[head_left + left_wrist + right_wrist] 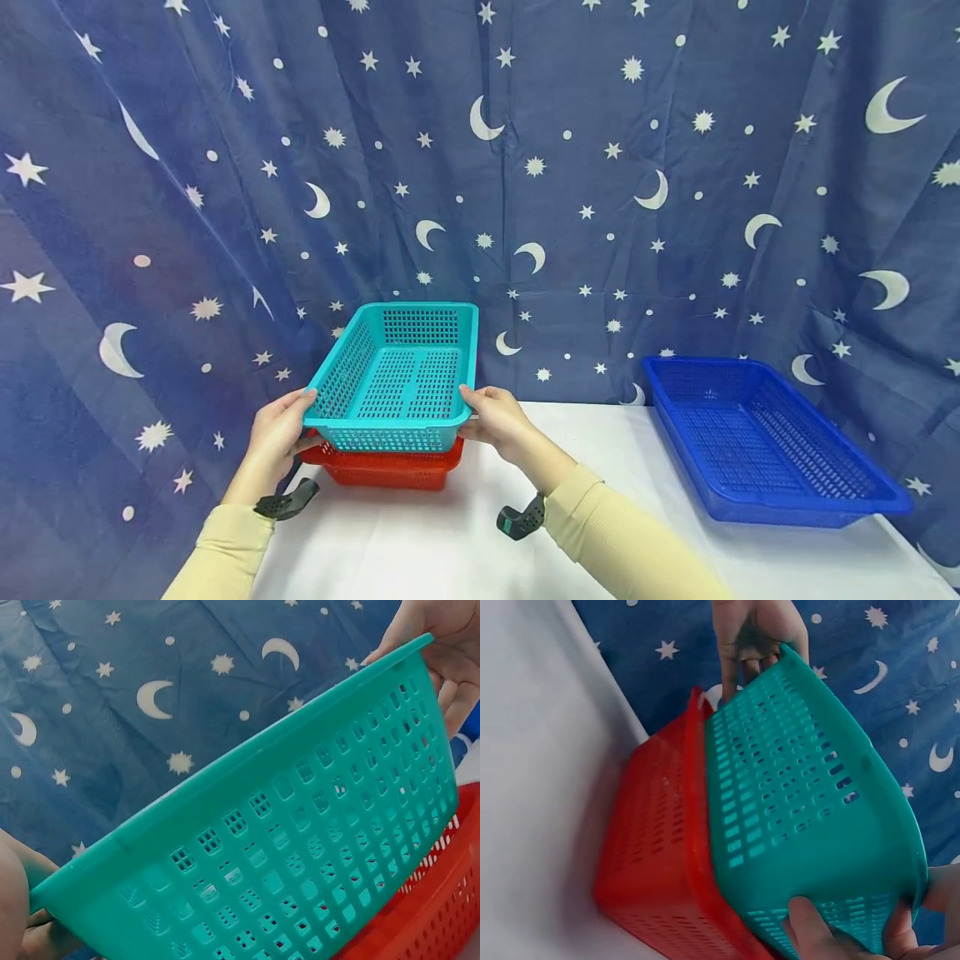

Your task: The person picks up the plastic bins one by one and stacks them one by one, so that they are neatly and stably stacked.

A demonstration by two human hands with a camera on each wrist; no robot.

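A teal perforated plastic basket point(411, 379) is held between both hands, tilted over a red basket point(390, 472) on the table. My left hand point(273, 435) grips its near left corner, thumb on the rim and fingers beneath. At the near right corner, my right hand point(501, 423) pinches the rim the same way. In the right wrist view the teal basket point(802, 795) sits partly within or right against the mouth of the red basket point(656, 817); whether it rests on it I cannot tell. The teal basket's inside shows no contents.
On the right of the white table point(420, 550) stands a larger blue basket point(750, 442), near the back and right edges. A dark blue curtain point(570, 208) with moons and stars hangs behind the table and along its left side. Each wrist wears a black strap device point(288, 500).
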